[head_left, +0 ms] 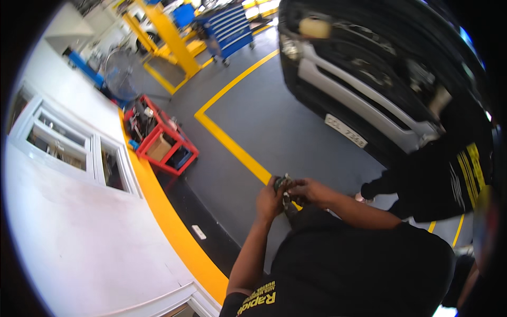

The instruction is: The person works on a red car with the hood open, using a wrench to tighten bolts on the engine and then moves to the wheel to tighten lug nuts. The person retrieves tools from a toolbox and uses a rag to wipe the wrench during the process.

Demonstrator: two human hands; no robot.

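Observation:
My left hand (270, 199) and my right hand (310, 191) come together in front of my body. Between them is a small metal part (285, 194), partly silver and partly dark, too small and blurred for me to name. The left fingers are wrapped round one side of it. From the other side, my right fingers pinch at it. Much of the part is hidden by the fingers.
A dark vehicle (338, 90) with its hood up stands at the right, a person in a black shirt (441, 179) beside it. On the left are a red tool cart (179, 168), a fan (122, 74) and a white wall (68, 227). Farther back stand a blue tool chest (226, 30) and yellow lift post (171, 39).

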